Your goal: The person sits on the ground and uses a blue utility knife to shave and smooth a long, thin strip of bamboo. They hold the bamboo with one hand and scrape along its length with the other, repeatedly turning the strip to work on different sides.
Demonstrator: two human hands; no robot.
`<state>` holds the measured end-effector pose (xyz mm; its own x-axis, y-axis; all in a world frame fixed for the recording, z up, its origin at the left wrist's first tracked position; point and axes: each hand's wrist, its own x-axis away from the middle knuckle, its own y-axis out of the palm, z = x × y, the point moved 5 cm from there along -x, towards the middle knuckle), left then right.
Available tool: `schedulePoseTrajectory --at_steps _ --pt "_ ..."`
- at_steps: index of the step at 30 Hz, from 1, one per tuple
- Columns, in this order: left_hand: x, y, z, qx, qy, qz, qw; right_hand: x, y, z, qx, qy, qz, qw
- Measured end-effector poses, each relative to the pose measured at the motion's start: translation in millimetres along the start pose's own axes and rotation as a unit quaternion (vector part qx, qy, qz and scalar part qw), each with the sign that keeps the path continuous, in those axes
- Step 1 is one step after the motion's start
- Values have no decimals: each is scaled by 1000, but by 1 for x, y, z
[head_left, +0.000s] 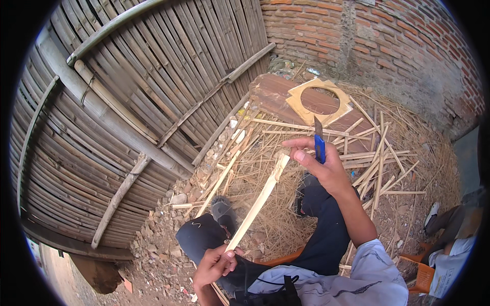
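Note:
My left hand (218, 264) is closed round the lower end of a pale bamboo strip (256, 208), low in front of my lap. The strip slants up and to the right, and its far end looks rough and split. My right hand (326, 166) grips a blue utility knife (319, 148), its blade out and pointing upward. The thumb and fingertips of that hand are beside the strip's upper end; whether they touch it I cannot tell. My bent knees are on either side of the strip.
Several cut strips (380, 168) and shavings lie over the ground ahead and right. Beyond is a brown board (268, 94) bearing a yellowish panel with a round hole (296, 104). A bamboo fence (153, 66) borders the left, a brick wall (393, 46) the back. Another person sits at right.

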<state>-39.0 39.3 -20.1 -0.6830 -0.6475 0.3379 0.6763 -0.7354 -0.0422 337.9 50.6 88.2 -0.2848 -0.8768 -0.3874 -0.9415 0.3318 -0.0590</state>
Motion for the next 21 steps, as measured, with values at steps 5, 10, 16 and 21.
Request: schedulePoseTrajectory --at_steps 5,10,16,21 --pt "-4 3 5 -39 20 -32 999 6 13 25 -25 61 -37 997" --pt "-13 16 35 -103 143 31 984 6 19 35 -53 70 -36 995" --pt "-39 8 76 -306 129 97 938 10 25 26 -93 46 -43 994" --pt "-69 38 65 -15 119 -81 990 10 32 24 -108 69 -40 991"
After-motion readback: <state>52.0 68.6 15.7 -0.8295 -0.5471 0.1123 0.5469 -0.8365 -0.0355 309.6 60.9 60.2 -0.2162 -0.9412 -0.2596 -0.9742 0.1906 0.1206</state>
